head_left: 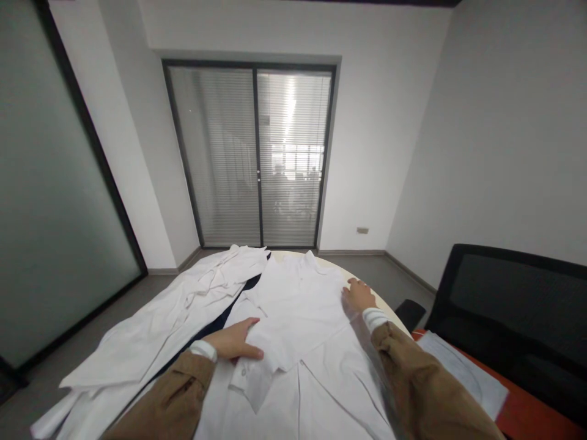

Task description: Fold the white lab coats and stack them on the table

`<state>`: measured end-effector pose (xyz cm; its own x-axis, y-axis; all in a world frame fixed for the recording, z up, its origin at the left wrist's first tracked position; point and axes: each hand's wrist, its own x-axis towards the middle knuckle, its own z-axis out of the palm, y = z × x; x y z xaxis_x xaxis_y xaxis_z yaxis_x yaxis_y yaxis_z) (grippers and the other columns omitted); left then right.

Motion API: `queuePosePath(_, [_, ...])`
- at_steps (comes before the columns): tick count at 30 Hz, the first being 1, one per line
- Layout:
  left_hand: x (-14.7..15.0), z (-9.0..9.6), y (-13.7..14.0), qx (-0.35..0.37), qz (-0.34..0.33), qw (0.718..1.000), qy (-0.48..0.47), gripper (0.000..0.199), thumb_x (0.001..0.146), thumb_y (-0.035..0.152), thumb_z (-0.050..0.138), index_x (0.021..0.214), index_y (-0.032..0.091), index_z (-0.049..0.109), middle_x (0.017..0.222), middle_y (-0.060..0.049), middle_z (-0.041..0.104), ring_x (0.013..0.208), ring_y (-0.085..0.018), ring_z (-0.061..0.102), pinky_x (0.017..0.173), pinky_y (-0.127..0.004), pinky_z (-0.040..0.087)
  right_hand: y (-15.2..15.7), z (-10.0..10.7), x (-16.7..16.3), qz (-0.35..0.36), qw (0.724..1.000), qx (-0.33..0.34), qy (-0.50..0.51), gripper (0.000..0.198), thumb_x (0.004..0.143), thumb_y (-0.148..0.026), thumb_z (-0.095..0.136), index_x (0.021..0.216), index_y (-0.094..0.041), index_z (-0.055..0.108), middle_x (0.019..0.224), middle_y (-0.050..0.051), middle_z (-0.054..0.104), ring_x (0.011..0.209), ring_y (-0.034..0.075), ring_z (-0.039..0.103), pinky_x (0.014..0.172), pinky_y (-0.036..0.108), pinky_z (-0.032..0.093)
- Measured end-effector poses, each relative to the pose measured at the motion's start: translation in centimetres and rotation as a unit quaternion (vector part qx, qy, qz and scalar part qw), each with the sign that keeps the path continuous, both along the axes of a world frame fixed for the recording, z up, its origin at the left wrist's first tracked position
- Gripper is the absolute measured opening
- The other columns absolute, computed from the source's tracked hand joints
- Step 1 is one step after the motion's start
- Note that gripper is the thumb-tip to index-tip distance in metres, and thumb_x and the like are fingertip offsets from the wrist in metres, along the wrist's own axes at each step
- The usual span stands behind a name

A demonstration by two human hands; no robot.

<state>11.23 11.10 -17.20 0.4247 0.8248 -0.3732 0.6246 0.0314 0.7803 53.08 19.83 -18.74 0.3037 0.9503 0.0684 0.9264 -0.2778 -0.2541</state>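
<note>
On the pale round table (337, 267), a white shirt (302, 305) is lying spread out in front of the person, its neck end pointing toward the far rim. The left hand (233, 341) is resting on its left side, thumb and forefinger parted wide above a buttoned cuff (246, 371); the right hand (360, 297) is bending its fingers over the opposite edge, and whether they are pinching cloth or only pressing it, I cannot tell. Judging by its thin look and fine creases, the shirt is probably behaving as something light, soft and limp, unlikely to break but ready to wrinkle or slide, so its side edges and shoulders are offering better holds than the loose middle. Near the cuff, the fabric is falling into sharp corners and overlapping flaps, while more white cloth is spreading toward the wearer, possibly part of the same garment. To the left, other white garments (151, 324) are forming a long, rumpled heap, with a strip of dark navy cloth (220, 319) showing alongside. Brown sleeves (169, 397) are bunching in coarser folds, and a black mesh chair (509, 305) is standing at the right, its orange seat (541, 410) bearing a flat, pale packet (458, 373).
</note>
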Motion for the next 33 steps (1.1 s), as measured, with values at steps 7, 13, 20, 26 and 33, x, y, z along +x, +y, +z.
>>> queuePosePath(7, [-2.6,0.9,-0.3,-0.016,-0.037,0.998,0.045,0.107,0.048,0.027,0.082,0.146,0.023,0.039,0.091,-0.001,0.066,0.068,-0.02,0.064,0.05,-0.023,0.043,-3.3,0.1,-5.3,0.154,0.978,-0.139,0.032,0.087,0.081,-0.082,0.031,0.154,-0.037,0.016,0.165,0.004,0.003,0.148,0.04,0.005,0.108,0.068,0.018])
queuePosePath(13, [-2.7,0.4,0.7,-0.014,-0.025,0.994,0.109,0.096,0.054,0.033,0.076,0.142,0.014,0.043,0.078,0.001,0.063,0.055,-0.016,0.058,0.049,-0.026,0.046,-5.5,-0.7,-5.7,0.178,0.968,-0.175,-0.006,0.099,0.076,-0.087,0.031,0.156,-0.033,0.009,0.165,0.004,-0.004,0.147,0.042,-0.008,0.109,0.071,0.005])
queuePosePath(20, [-0.7,-0.7,4.0,0.355,0.07,0.928,0.085,0.027,0.077,0.03,0.061,0.099,0.021,0.073,0.132,-0.012,0.059,0.124,-0.031,0.053,0.109,-0.042,0.036,-5.5,2.1,-4.5,0.171,0.984,-0.047,-0.004,0.045,0.088,-0.048,0.052,0.12,-0.018,0.061,0.127,0.016,0.061,0.118,0.028,0.056,0.096,0.039,0.042])
queuePosePath(26, [-0.2,-3.5,6.6,0.362,0.133,0.92,0.07,0.025,0.079,0.023,0.06,0.099,0.015,0.072,0.142,-0.015,0.051,0.134,-0.032,0.045,0.115,-0.045,0.029,-6.8,4.5,-3.1,0.159,0.957,-0.243,0.02,0.052,0.07,-0.067,0.066,0.066,-0.015,0.068,0.082,0.015,0.071,0.085,0.03,0.069,0.078,0.039,0.051])
queuePosePath(33, [-0.1,-4.2,7.4,0.358,0.19,0.914,0.035,0.03,0.083,0.021,0.051,0.104,0.013,0.071,0.119,-0.013,0.067,0.117,-0.025,0.059,0.108,-0.037,0.04,-7.8,5.3,-1.4,0.266,0.864,-0.405,0.135,0.036,0.058,-0.049,0.08,0.065,-0.017,0.066,0.06,0.0,0.063,0.069,0.02,0.067,0.069,0.03,0.052])
